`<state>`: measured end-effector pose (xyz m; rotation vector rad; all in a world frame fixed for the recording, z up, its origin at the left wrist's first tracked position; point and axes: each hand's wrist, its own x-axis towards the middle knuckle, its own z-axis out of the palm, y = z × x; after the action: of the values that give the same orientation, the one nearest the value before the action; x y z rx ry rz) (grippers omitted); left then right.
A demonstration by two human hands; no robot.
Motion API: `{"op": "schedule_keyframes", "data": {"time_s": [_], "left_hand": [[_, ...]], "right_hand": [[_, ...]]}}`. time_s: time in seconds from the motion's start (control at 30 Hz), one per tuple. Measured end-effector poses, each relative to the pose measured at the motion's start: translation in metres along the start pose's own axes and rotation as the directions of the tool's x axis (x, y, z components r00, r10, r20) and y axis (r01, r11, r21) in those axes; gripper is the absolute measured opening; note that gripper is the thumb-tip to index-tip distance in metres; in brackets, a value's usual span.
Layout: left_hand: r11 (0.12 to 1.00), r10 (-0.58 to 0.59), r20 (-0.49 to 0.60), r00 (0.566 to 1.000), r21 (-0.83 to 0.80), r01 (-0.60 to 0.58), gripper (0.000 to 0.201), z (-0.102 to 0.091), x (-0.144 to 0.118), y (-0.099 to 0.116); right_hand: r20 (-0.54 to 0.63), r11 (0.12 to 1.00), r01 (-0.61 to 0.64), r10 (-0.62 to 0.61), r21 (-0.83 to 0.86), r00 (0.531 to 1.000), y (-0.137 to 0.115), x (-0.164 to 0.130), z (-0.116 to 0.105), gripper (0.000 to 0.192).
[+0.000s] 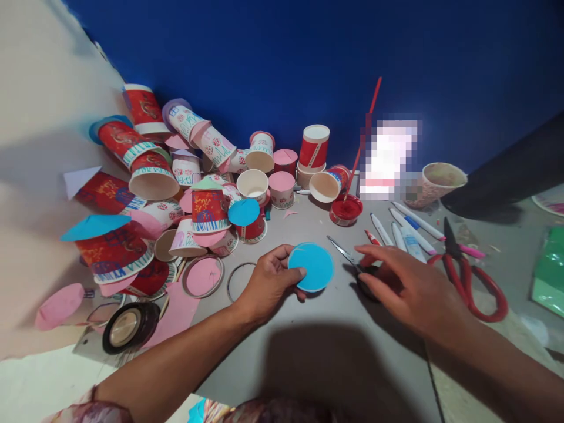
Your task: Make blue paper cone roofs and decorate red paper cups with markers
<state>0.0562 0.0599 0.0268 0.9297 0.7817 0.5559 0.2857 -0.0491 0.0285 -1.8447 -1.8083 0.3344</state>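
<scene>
Grey matte tabletop point(317, 352) fills the view, backed by a deep blue wall point(308, 53). On the left, a jumbled heap of decorated paper cups point(176, 176), red and white, some capped with pink or blue paper discs. Large red-handled scissors point(471, 282) lie at the right, beside a row of white markers point(409, 232). The right hand point(405, 288) hovers palm down, fingers loosely spread, over small dark-handled scissors point(352, 261); whether the fingertips touch them is hard to tell. The left hand point(268, 282) pinches the flat, round blue paper disc point(312, 267) at its left edge, thumb on top, just above the table's middle. A small red paint pot point(346, 210) holds 1 thin red stick.
</scene>
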Motion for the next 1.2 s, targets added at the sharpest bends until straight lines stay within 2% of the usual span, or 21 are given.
{"op": "schedule_keyframes", "data": {"time_s": [0.13,0.2,0.27,0.33,0.43,0.6,0.73,0.93,1.2], "left_hand": [[0.999,-0.05,0.121,0.991,-0.001,0.051,0.039,0.005,-0.003,-0.008],[0.998,-0.065,0.177,0.982,0.016,0.063,0.039,0.006,-0.006,-0.012],[0.997,-0.068,0.219,0.973,0.035,0.062,0.036,0.008,-0.008,-0.014],[0.998,-0.055,0.253,0.966,0.038,0.046,0.038,0.008,-0.011,-0.014],[0.998,-0.046,0.281,0.959,0.044,0.035,0.047,0.01,-0.014,-0.011],[0.979,-0.092,0.174,0.98,0.196,0.057,0.042,0.017,-0.018,-0.007],[0.974,-0.1,0.134,0.986,0.217,0.07,0.038,0.018,-0.018,-0.007],[0.968,-0.098,0.148,0.984,0.244,0.059,0.03,0.016,-0.016,-0.01],[0.968,-0.105,0.16,0.982,0.244,0.064,0.026,0.016,-0.016,-0.012]], "right_hand": [[0.055,0.966,0.161,-0.176,0.202,0.983,-0.015,-0.004,0.01,0.039],[-0.01,0.943,0.228,-0.232,0.245,0.973,-0.019,-0.004,0.014,0.025],[-0.098,0.922,0.256,-0.237,0.29,0.967,-0.022,-0.003,0.016,0.009],[-0.134,0.919,0.216,-0.181,0.33,0.974,-0.025,-0.002,0.016,0.011],[-0.067,0.938,0.049,-0.027,0.344,0.997,-0.03,-0.002,0.014,0.015],[0.009,0.928,-0.123,0.128,0.353,0.992,-0.034,-0.003,0.015,0.013],[0.042,0.891,-0.173,0.172,0.42,0.984,-0.035,-0.001,0.016,0.014],[0.107,0.854,-0.253,0.23,0.455,0.967,-0.034,-0.001,0.017,0.022],[0.157,0.834,-0.306,0.263,0.46,0.952,-0.036,0.001,0.016,0.023]]}}
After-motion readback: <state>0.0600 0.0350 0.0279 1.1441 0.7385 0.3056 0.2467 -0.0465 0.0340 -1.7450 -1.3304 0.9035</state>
